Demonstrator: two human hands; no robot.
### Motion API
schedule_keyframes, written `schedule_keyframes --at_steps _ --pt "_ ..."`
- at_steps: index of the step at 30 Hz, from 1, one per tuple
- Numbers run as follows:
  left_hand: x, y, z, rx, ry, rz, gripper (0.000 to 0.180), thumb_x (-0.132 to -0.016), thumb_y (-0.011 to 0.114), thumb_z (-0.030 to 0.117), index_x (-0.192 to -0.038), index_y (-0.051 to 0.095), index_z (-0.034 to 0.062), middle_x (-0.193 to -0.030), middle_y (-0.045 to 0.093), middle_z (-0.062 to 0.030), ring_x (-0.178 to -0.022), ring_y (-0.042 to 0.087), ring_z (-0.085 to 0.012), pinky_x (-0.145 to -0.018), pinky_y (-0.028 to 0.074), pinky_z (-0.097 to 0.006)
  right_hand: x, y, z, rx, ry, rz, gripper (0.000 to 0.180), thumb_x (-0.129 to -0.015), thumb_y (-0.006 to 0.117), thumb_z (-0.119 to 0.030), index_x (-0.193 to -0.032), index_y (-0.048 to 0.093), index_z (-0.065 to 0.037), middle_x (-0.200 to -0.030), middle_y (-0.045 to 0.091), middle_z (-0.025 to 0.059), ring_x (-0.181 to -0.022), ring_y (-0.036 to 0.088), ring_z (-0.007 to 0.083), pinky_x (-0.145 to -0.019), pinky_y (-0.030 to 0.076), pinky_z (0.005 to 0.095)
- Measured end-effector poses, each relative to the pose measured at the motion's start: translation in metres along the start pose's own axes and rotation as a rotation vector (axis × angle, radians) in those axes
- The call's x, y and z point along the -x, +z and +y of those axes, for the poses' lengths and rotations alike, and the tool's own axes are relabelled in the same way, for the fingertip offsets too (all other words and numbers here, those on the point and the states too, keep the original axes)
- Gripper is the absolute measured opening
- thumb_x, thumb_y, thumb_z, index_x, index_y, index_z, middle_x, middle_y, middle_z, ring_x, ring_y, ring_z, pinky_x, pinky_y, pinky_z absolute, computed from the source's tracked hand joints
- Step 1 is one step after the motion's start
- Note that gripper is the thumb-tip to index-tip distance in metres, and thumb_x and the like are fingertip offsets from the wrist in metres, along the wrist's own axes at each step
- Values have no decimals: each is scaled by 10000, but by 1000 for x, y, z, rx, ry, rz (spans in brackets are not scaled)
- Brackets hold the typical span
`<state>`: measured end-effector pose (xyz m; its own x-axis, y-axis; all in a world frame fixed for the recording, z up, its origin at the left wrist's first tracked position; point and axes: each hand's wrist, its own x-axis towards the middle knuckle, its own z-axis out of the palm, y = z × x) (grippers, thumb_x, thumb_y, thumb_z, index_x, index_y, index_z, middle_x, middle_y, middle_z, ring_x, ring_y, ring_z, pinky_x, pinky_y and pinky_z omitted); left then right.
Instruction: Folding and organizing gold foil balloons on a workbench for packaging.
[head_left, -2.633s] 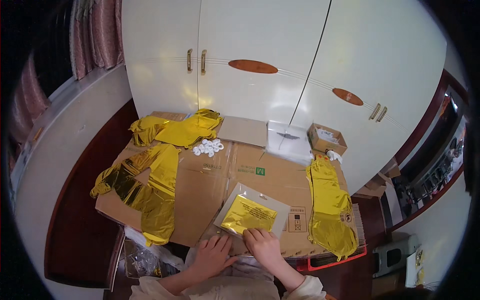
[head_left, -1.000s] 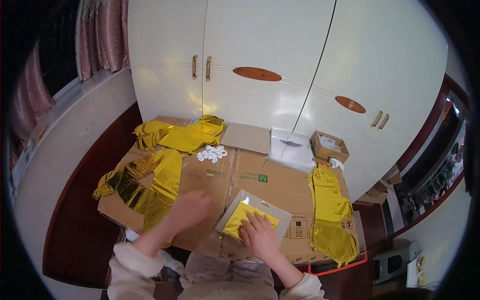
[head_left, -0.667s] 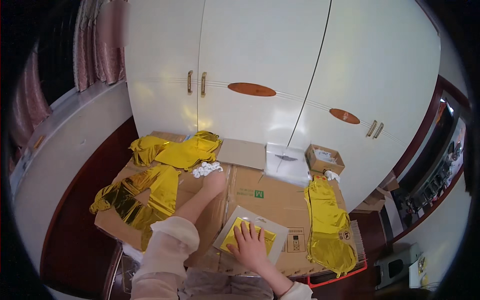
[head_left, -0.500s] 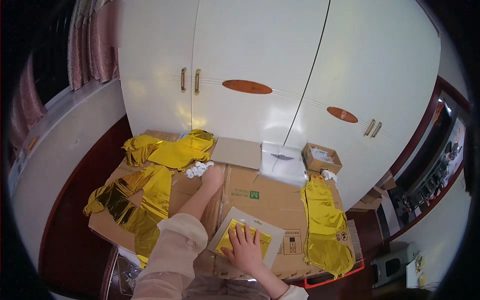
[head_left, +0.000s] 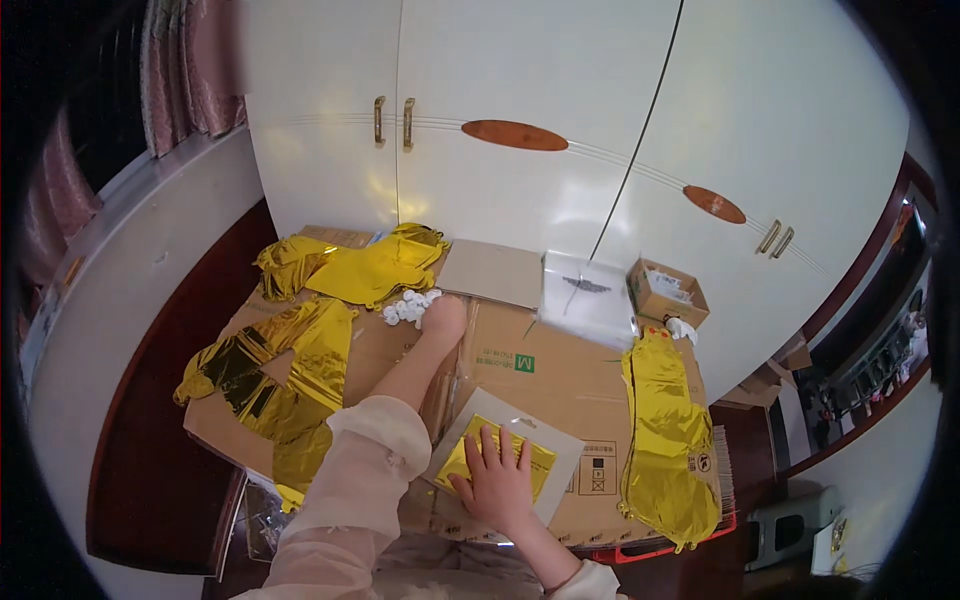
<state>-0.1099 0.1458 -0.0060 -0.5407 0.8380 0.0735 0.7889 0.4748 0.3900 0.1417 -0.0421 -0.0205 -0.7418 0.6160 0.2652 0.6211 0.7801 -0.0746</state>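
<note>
One bare right hand (head_left: 497,492) is nearest in my view, palm down with fingers spread wide, pressing on a flat packet of folded gold foil backed with pale grey card (head_left: 541,462); that packet lies tilted near the front edge of a broad brown cardboard sheet (head_left: 495,385); to its right I have a long, flat gold foil shape (head_left: 665,425), and to its left an angled gold foil shape (head_left: 322,365); farther out, the bare left hand (head_left: 445,318) is curled, its back toward me, at the right edge of a small heap of white rings (head_left: 405,308); its fingertips are hidden, so I cannot tell whether it grips any; behind the heap lie a crumpled gold foil piece (head_left: 375,268), a grey-beige card (head_left: 490,270), clear plastic sheets (head_left: 600,315) and an open brown cardboard box (head_left: 655,303); white cupboard doors (head_left: 520,60) stand beyond.
</note>
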Motion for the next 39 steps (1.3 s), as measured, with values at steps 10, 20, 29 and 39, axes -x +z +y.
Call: schedule_keyframes --at_steps 10,20,29,39 --pt "76 -64 -45 -61 309 -13 180 -837 569 137 -881 681 3 -936 673 -232 -897 659 -385 -765 533 -460 -1 -2 1 -5 28 -102 683 -956 398 -564 -1463 384 -107 -1507 361 152 -1432 241 365 -1124 135 629" --pt "334 -107 -104 51 453 -176 168 -836 651 193 -978 652 102 -845 632 -108 -753 638 -314 -637 519 -402 2 -1 1 -37 -6 -40 677 -930 453 -566 -1429 440 -108 -1477 399 169 -1407 287 387 -1114 135 643" --pt "374 -65 -98 117 433 -12 162 -809 685 125 -948 638 57 -780 575 -98 -694 624 -290 -588 514 -386 10 -13 1 -101 -104 -122 700 -883 553 -506 -1411 435 -63 -1478 365 205 -1401 261 421 -1115 140 630" --pt "372 -67 -91 -65 503 71 148 -762 647 116 -795 506 90 -723 514 -62 -636 619 -215 -535 506 -324 12 -13 0 -122 -115 -125 704 -875 567 -505 -1412 439 -68 -1478 366 209 -1404 255 427 -1117 134 630"
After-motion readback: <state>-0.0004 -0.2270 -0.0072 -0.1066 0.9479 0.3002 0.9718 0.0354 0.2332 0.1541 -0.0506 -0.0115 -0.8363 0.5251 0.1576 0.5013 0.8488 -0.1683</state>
